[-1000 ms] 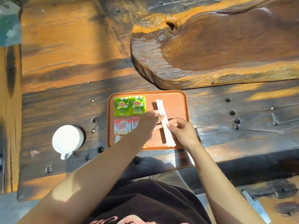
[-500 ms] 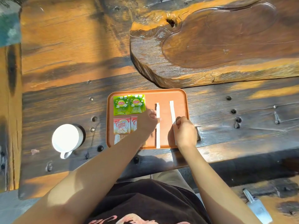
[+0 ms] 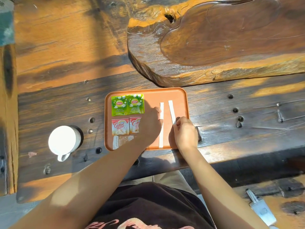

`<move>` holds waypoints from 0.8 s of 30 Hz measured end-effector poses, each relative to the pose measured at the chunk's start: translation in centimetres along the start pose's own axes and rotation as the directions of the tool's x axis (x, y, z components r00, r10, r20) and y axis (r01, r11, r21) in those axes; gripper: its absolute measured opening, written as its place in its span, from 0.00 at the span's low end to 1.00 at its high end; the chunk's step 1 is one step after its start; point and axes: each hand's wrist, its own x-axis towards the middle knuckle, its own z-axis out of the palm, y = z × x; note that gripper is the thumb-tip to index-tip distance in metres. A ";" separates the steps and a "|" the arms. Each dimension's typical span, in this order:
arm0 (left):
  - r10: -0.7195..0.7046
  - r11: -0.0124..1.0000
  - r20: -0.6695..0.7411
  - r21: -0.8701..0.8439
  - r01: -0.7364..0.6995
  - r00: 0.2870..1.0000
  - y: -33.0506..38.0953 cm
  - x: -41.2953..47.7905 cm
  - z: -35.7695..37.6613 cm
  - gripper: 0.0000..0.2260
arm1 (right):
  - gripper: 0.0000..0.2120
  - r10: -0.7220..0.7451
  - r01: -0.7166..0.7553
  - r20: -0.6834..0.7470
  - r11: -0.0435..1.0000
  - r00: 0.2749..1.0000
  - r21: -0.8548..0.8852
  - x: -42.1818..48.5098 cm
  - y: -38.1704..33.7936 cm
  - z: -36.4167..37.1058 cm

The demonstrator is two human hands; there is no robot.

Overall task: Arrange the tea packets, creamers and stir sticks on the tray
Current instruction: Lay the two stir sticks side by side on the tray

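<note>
A white cup [image 3: 63, 141] stands on the table [image 3: 49, 103], left of the orange tray [image 3: 179, 94]. On the tray lie two green tea packets [image 3: 127, 104] above two creamers [image 3: 126, 128]. The left hand [image 3: 151, 125] now rests fingertips against the left stir stick [image 3: 161, 124], as before. The right hand [image 3: 185, 133] pinches the right stir stick [image 3: 171, 111], which has tilted slightly since half a second ago.

right creamer [image 3: 135, 125] half-hidden (by left hand [image 3: 151, 125])
</note>
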 end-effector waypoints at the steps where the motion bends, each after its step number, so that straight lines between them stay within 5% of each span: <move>1: 0.054 0.998 -0.015 0.037 -0.053 0.998 -0.4 -0.3 0.0 0.12 | 0.09 -0.004 0.004 0.002 1.000 1.000 0.004 0.0 0.0 0.0; 7: 0.233 0.971 0.052 0.035 -0.235 0.971 -1.6 -2.4 0.4 0.15 | 0.09 -0.040 0.041 0.020 0.999 0.999 -0.020 0.1 0.1 0.0; 24: -0.057 0.984 0.039 -0.164 0.063 0.998 0.0 -2.1 1.5 0.15 | 0.10 -0.015 0.015 0.028 1.000 0.999 -0.015 -0.3 0.3 0.0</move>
